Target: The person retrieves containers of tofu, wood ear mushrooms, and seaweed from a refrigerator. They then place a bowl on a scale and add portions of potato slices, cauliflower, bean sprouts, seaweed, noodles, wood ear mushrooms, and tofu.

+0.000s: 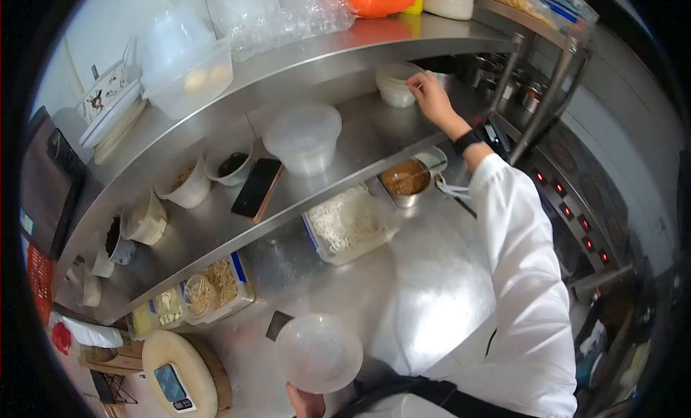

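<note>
Two hands (432, 100), one wristband (466, 142)

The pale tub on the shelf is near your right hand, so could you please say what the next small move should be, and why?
I would probably settle the fingertips of the right hand on the rim of the pale tub: they are already beside it, and the left hand is occupied with the clear bowl.

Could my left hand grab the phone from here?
Probably not straight away: your left hand holds the bowl. Once freed, likely yes; the phone lies uncovered near the front edge of the shelf.
</note>
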Tool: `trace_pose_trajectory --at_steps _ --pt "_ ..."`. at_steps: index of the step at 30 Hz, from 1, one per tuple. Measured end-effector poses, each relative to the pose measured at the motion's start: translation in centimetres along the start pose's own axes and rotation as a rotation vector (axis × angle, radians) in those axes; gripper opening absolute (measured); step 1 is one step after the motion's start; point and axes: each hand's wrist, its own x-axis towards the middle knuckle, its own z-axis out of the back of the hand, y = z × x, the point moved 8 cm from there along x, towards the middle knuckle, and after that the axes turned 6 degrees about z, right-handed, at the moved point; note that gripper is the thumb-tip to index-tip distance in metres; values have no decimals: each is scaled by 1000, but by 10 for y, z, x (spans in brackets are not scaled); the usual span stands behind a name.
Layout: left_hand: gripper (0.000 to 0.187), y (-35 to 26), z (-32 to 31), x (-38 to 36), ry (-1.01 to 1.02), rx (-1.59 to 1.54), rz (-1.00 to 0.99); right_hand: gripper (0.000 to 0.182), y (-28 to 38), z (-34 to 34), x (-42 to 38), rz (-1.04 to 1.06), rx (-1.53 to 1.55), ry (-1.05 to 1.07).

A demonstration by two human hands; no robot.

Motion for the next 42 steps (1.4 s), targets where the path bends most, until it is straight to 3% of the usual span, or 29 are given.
trace_pose_trajectory --at_steps 1,3,6,9,11,15,17,19,20,22,23,25,26,28,30,31,34,35,36,38,42 --pt "48 4 2 0 -92 12 17 16 -24 -16 14 -41 -95 50" --pt "48 12 4 2 -246 38 50 15 -77 -62 32 69 -230 157" --pt "48 16 -1 14 -398 67 101 22 -136 -107 42 -49 -425 298" --pt "48 18 -10 29 -458 89 128 27 -141 -113 63 -102 -464 427" --pt "48 21 -14 37 -473 102 141 27 -122 -115 66 106 -472 460" --pt "48 25 -26 48 -463 116 160 23 -135 -120 63 -19 -252 610" --pt "48 26 -32 51 -455 120 165 24 -140 -116 64 -63 -195 554" --pt "50 23 -40 54 -391 211 117 24 -124 -104 71 128 -307 478" --pt "50 26 -35 56 -394 211 118 24 -119 -99 73 128 -304 480" --pt "43 38 -18 58 -417 -22 85 30 -99 -82 78 279 -510 278" --pt "44 37 -20 56 -415 -46 80 30 -110 -90 76 281 -503 285" --pt "46 31 -31 58 -381 -49 59 31 -107 -72 75 448 -564 -69" --pt "47 28 -37 58 -359 -59 44 31 -111 -70 71 450 -559 -68" --pt "49 20 -52 60 -293 -92 13 32 -128 -64 67 255 -660 -1" --pt "51 7 -70 60 -210 -108 -18 29 -75 -28 41 -37 -331 -2" --pt "55 5 -71 62 -153 -22 -22 18 -65 -22 18 224 -288 -106" --pt "73 13 -49 60 -3 51 -140 8 35 7 -48 79 104 -52" --pt "70 8 -48 54 -33 86 -173 6 71 12 -75 78 186 -9" --pt "66 13 -35 52 -74 181 -126 6 106 16 -104 230 209 -31" --pt "62 6 -30 35 -45 199 -180 2 194 19 -155 273 598 34" --pt "60 -2 10 3 -114 241 -200 11 340 -21 -254 393 843 508"
